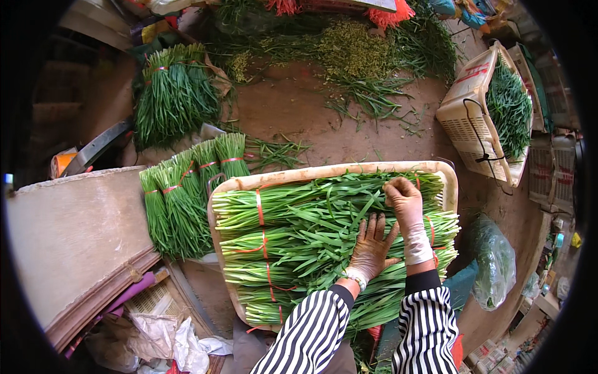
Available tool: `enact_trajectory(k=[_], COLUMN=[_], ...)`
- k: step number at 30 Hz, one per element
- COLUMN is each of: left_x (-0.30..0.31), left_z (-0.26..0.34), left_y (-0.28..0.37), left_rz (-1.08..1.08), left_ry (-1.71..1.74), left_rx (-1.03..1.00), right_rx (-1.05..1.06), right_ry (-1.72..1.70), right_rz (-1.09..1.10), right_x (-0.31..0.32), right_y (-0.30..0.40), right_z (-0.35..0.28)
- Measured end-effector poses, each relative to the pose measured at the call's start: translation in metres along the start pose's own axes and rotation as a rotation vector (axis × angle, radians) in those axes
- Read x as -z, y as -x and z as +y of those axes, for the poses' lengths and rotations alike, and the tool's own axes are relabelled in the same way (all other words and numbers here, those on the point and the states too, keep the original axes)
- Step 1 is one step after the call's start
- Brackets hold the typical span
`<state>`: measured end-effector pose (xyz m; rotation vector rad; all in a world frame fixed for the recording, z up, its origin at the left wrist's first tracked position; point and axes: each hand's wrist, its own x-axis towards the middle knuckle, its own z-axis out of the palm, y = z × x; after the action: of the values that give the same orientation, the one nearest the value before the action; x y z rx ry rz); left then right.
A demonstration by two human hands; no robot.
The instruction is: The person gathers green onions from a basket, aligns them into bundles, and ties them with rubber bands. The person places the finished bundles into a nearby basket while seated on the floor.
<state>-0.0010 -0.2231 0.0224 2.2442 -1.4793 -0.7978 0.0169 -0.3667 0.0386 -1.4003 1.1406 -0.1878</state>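
Observation:
A cream plastic crate (327, 171) stands before me, filled with bundles of garlic chives (252, 243) tied with red bands. Pale cut ends face its left and right sides, and the leaves overlap in the middle. My left hand (371, 250), in a stained thin glove, lies flat on the leaves with its fingers apart. Just beyond it, toward the crate's far right, my right hand (405, 198) is curled over the leaves, its fingertips drawn together. Whether anything thin is pinched there cannot be made out. Both sleeves are striped black and white.
More tied chive bundles stand upright left of the crate (180, 196) and farther back (175, 93). Loose chives (373, 96) litter the brown surface. At right are a tilted crate of greens (467, 107) and a clear plastic bag (495, 262). A board (84, 229) juts in from the left.

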Motion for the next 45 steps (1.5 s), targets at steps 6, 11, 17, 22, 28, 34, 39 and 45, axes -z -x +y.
enact_trajectory(k=[6,11,17,22,28,34,39,45], left_x=[-0.001,-0.003,-0.005,-0.052,-0.091,-0.084,-0.06,-0.006], left_z=[-0.002,0.001,-0.005,-0.011,-0.009,-0.01,-0.009,-0.009], left_y=[-0.003,-0.003,0.0,-0.005,-0.011,-0.008,-0.002,0.002], left_rz=[-0.016,0.008,-0.022,0.162,0.331,0.305,0.122,-0.006], left_ry=[-0.015,0.005,0.147,0.594,0.149,0.136,0.115,0.224], left_rx=[0.003,0.006,-0.012,0.062,-0.055,-0.046,-0.015,-0.006], right_rx=[0.002,0.185,-0.03,0.221,0.898,0.782,0.638,0.492], right_ry=[0.714,0.89,-0.433,0.098,1.072,1.026,0.986,0.153], right_rz=[0.032,0.031,0.248,-0.436,-0.742,-0.649,-0.28,0.326], right_x=[-0.005,-0.019,0.007,-0.09,-0.169,-0.164,-0.099,-0.001], right_y=[0.001,-0.01,-0.002,0.04,0.031,0.033,-0.001,-0.033], right_z=[0.01,0.024,0.008,-0.073,-0.041,-0.026,-0.034,-0.066])
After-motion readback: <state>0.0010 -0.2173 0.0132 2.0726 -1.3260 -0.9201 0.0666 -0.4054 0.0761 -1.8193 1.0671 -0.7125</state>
